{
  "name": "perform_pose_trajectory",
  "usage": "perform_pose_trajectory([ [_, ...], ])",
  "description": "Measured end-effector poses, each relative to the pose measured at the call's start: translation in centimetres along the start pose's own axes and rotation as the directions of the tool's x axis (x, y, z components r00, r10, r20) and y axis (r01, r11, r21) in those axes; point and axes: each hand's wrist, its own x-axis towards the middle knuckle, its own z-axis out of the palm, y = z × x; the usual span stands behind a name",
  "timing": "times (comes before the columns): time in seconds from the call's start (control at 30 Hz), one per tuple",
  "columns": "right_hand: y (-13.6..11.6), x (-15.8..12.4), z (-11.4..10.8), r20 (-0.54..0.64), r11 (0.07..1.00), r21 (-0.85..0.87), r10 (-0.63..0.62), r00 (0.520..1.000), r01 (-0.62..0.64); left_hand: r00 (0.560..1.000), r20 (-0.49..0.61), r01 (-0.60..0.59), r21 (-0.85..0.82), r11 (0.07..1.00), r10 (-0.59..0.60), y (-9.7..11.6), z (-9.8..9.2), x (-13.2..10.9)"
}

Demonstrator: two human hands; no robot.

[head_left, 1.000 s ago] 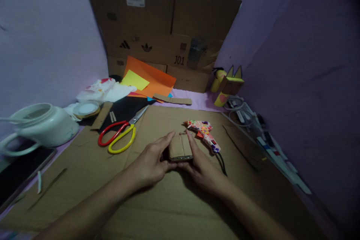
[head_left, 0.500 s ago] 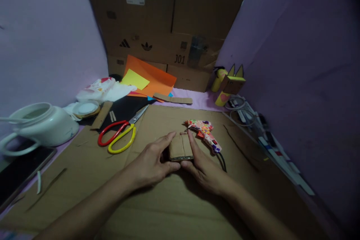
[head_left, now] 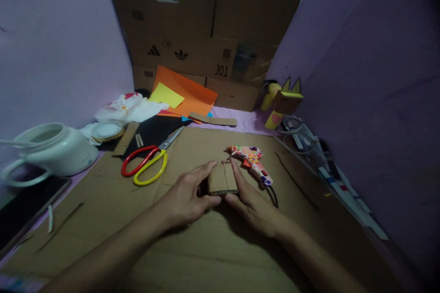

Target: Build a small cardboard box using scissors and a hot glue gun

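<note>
A small cardboard box (head_left: 222, 178) with a seam across its top sits between my two hands. My left hand (head_left: 192, 191) grips its left side, thumb at the near lower edge and fingers along the far left. On the other side my right hand (head_left: 250, 206) presses with its fingers stretched along the right face and its thumb at the near corner. Just beyond my right hand lies a flower-patterned hot glue gun (head_left: 252, 160), its black cord running toward me. To the left are scissors (head_left: 151, 165) with one red and one yellow handle, blades partly apart.
A cardboard sheet (head_left: 178, 256) covers the table. On the left stand a white pot (head_left: 58, 151) and a dark phone (head_left: 34, 201). Orange paper (head_left: 195, 96) and a cardboard strip (head_left: 213, 120) lie at the back. A yellow eared craft figure (head_left: 288, 100) stands back right.
The view has shifted slightly. Both hands keep hold of the cardboard box, with my right thumb slightly farther from the left one.
</note>
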Motion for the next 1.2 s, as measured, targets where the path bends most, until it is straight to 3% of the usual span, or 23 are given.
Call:
perform_pose_trajectory([
  [0.63, -0.16, 0.08, 0.37, -0.039, 0.999, -0.034, -0.022, 0.999, 0.021, 1.0, 0.004, 0.007, -0.091, 0.996, -0.007, 0.63, 0.02, -0.03],
  [1.2, -0.29, -0.06, 0.5, -0.032, 0.997, -0.079, -0.015, 0.999, 0.013, 1.0, -0.014, -0.009, 0.026, 1.0, 0.009, -0.1, 0.09, -0.18],
])
